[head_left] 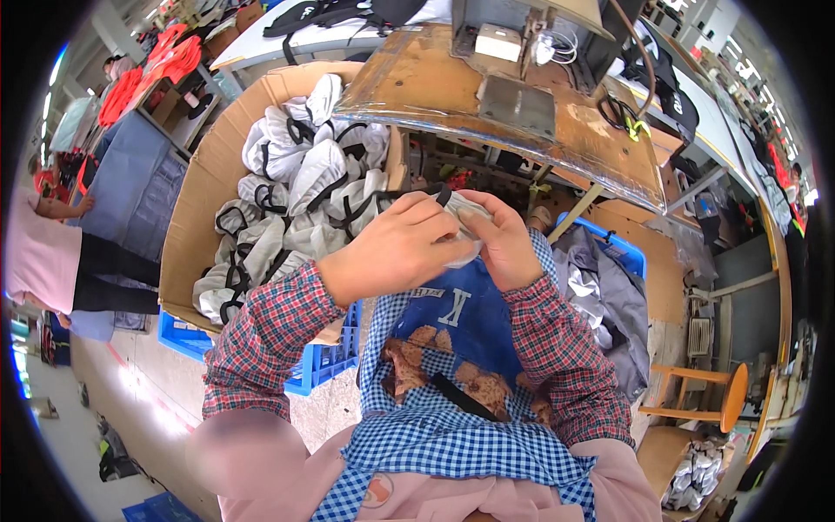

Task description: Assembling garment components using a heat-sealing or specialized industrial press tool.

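A light grey piece of fabric with black edging [456,207] is between my two hands, above my lap. My left hand [387,246] has its fingers bent and pressed onto the cloth from the left. On the other side, my right hand [503,239] pinches the fabric between thumb and fingers. Just left of them, similar grey pieces with black trim [317,178] fill a large open cardboard box [196,230]. The part of the cloth under my fingers is hidden.
A worn wooden worktable [409,74] with a machine stands ahead. Blue crates [326,358] sit beneath the box; at right another blue crate [639,261] holds dark grey cloth [600,300]. A wooden stool [735,398] is at far right. Another person [43,248] stands at far left.
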